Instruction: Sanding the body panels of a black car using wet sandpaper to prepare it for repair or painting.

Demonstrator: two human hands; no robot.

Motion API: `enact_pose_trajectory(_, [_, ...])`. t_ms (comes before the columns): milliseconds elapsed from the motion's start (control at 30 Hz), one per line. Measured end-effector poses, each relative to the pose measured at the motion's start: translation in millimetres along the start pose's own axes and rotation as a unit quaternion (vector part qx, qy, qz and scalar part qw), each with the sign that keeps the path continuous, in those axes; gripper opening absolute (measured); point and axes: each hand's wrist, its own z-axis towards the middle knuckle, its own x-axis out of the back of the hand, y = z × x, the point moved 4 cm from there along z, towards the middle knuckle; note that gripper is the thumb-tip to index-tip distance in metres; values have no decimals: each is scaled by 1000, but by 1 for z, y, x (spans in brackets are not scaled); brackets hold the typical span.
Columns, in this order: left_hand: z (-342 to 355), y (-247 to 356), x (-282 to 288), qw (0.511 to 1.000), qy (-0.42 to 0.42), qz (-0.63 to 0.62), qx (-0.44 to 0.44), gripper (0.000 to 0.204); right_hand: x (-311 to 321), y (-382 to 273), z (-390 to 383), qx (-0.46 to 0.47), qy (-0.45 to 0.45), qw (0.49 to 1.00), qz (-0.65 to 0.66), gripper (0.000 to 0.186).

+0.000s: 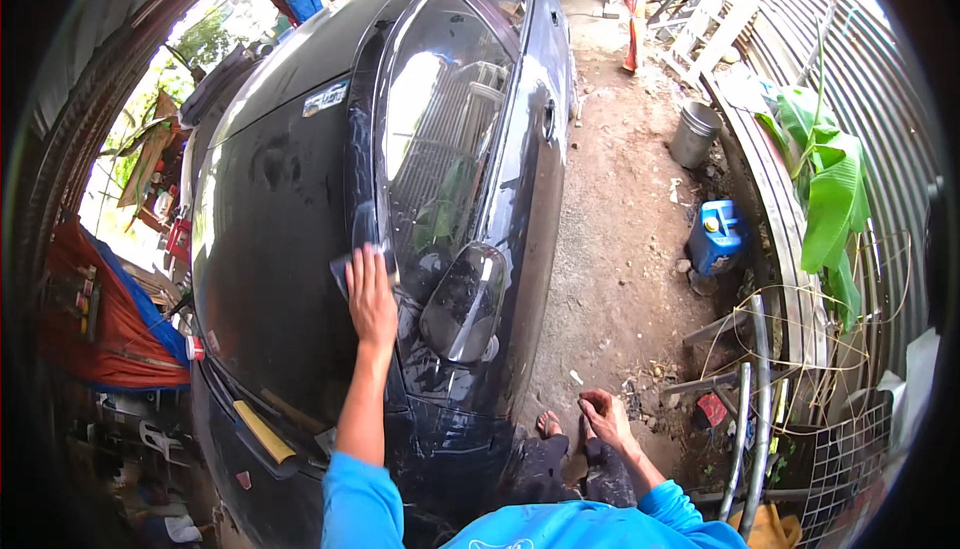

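Observation:
My left hand (372,299) is stretched out over a black car, its fingers lying flat on a thin dark sheet (341,271) that looks like sandpaper. It presses the sheet against the roof pillar (364,189) beside the windshield (270,239). Just right of this hand is the black side mirror (464,304), below the side window (440,149). Pale smears mark the paint around the window and door. Low on the right, my right hand (610,419) hangs away from the car with loosely curled fingers; nothing shows in it.
A strip of dirt ground (610,219) runs along the car's right side. Beyond it stand a grey bucket (695,134), a blue jug (715,237), metal pipes (760,399) and a corrugated wall (880,109). A yellow strip (263,431) lies near the wiper. An orange tarp (110,309) hangs left.

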Motion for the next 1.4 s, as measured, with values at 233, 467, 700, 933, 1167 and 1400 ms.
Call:
enact_pose_trajectory(233, [89,-3,-12,999,26,-14,-25,45,-3,-9,-8,-8,-46,996,-77,28])
enact_pose_trajectory(467, [72,-19,-11,1000,18,13,-12,47,-1,12,-9,-34,-14,998,-43,29])
enact_pose_trajectory(700, [81,0,-17,1000,22,-19,-3,50,14,17,6,-6,41,998,-36,26])
enact_pose_trajectory(933, [149,-32,-22,998,38,54,-8,50,1,13,18,-18,-19,997,-67,27])
enact_pose_trajectory(1167, [91,-2,-37,999,36,-5,-9,46,37,22,22,-14,82,996,-16,25])
enact_pose_trajectory(1400, [195,-35,-39,994,34,100,-14,49,24,36,15,-38,36,998,-44,26])
